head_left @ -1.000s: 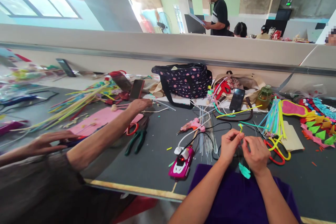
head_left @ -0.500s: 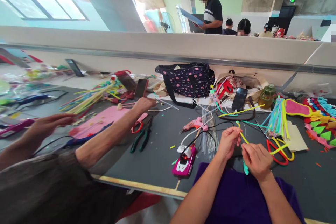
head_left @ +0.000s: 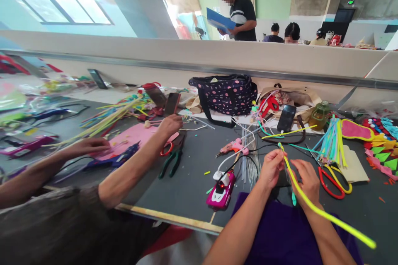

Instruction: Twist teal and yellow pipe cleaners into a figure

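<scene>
Since the earlier frame we had swung the yellow pipe cleaner (head_left: 314, 203) down across our right hand (head_left: 307, 182), its top end pinched in our raised left hand (head_left: 271, 167), fingers curled over the dark table (head_left: 186, 182).

Both hands raised close together, fingers pinched

Two bare forearms rise from the bottom edge and converge toward the middle right of the view. The left hand (head_left: 271, 166) is held upright with its back to the camera, knuckles bent, thumb and fingers (head_left: 279, 154) drawn together in a pinch at the top. The right hand (head_left: 307, 180) sits just beside it and a little lower, back also toward the camera, wrist straight, fingers curled inward toward the left hand. A narrow gap separates the two hands.
</scene>
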The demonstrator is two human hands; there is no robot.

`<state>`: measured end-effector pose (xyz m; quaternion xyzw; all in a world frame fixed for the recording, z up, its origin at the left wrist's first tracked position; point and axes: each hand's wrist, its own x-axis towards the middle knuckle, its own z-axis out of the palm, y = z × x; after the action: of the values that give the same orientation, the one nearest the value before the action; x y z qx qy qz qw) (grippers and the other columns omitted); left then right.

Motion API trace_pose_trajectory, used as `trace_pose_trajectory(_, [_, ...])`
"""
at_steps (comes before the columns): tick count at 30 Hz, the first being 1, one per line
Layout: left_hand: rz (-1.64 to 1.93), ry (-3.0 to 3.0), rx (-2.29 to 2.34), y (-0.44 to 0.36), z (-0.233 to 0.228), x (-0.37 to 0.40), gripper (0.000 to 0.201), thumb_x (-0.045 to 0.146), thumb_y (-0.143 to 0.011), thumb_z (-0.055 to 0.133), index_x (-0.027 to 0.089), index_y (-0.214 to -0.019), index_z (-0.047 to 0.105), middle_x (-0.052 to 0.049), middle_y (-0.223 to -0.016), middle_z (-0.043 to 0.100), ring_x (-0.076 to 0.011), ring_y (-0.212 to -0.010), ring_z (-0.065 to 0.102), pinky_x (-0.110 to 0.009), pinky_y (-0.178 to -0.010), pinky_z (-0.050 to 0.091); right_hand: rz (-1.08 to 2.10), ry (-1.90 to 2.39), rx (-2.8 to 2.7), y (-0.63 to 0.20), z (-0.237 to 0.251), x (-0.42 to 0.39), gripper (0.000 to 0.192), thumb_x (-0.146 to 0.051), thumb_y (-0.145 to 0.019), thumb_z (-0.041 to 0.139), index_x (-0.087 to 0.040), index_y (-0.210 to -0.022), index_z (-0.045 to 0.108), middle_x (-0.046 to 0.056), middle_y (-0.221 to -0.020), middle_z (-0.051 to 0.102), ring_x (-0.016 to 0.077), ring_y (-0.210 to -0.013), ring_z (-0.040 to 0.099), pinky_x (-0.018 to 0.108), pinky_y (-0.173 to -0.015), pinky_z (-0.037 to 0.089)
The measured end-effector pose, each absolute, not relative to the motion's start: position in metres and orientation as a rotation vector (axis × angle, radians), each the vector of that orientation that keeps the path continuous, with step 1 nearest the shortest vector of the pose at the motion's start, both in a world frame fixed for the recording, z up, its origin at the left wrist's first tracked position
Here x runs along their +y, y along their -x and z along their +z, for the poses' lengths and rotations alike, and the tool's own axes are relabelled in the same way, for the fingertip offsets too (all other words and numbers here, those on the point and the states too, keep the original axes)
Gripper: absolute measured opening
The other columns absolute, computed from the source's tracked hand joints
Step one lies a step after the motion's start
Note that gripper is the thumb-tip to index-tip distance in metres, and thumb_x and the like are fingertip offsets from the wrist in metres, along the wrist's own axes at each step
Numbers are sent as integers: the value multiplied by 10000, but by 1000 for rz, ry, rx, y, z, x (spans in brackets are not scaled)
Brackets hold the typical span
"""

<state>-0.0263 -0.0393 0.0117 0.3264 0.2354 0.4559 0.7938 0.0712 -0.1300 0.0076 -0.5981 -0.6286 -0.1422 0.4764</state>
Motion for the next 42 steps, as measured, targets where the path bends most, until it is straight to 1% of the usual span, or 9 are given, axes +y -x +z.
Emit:
trace_pose_trajectory(3, [945,-712,495,21,10,-44,350,397,-586,836,109,-684,663,25,-578,508,-27,-467,364,-167,-447,254,-222,1398,-1496,-70,9,-129,147,-308,-882,581,-194,-964,626,69,-885,672,189,-854,628,330,-774,515])
trace_pose_trajectory(11, [859,-774,427,17,11,-54,302,358,-639,811,104,-657,649,8,-694,516,-37,-512,409,-173,-444,264,-139,1460,-1382,-68,12,-127,153,-291,-909,526,-192,-878,638,15,-739,689,124,-643,638,229,-613,476])
trace_pose_trajectory(15, [863,-812,444,16,14,-57,341,400,-672,785,127,-855,694,-5,-687,567,-60,-517,446,-184,-472,340,-285,1551,-1401,-74,14,-128,172,-260,-926,501,-190,-840,633,-4,-659,669,108,-560,608,218,-571,426])
trace_pose_trajectory(21, [861,-987,306,20,15,-60,582,586,-753,637,110,-1083,694,-149,-1026,633,-209,-902,566,-255,-667,461,-680,1771,-1466,-88,11,-126,235,-226,-935,480,-178,-736,596,2,-610,601,104,-543,545,240,-544,317])
trace_pose_trajectory(26, [851,-1070,289,23,14,-58,717,667,-687,643,148,-1182,651,-159,-1197,584,-276,-1072,524,-306,-801,446,-715,1914,-1547,-87,6,-127,297,-268,-965,420,-182,-711,546,1,-605,545,111,-535,492,260,-527,256])
trace_pose_trajectory(31, [884,-1100,321,21,16,-56,574,446,-672,759,153,-1152,643,-123,-1122,616,-240,-1026,539,-335,-904,402,-735,1963,-1550,-82,6,-128,290,-286,-976,400,-186,-753,556,4,-638,548,115,-553,488,262,-527,244])
trace_pose_trajectory(34, [911,-1034,354,18,15,-56,465,315,-683,742,154,-1108,643,-103,-1068,629,-206,-965,555,-315,-880,411,-703,1945,-1559,-81,8,-127,297,-293,-976,393,-183,-755,557,13,-650,559,118,-556,486,262,-518,236])
trace_pose_trajectory(38, [872,-893,340,18,13,-53,450,278,-718,670,152,-1146,607,-128,-1083,637,-213,-958,580,-287,-767,441,-723,1922,-1537,-81,11,-127,275,-260,-963,425,-184,-734,555,6,-635,545,111,-552,484,259,-530,252])
trace_pose_trajectory(42, [836,-817,304,23,15,-47,453,262,-752,619,137,-1187,583,-158,-1091,655,-228,-939,618,-317,-769,461,-736,1885,-1553,-81,12,-128,280,-253,-965,430,-180,-730,563,11,-632,541,112,-566,495,266,-537,254])
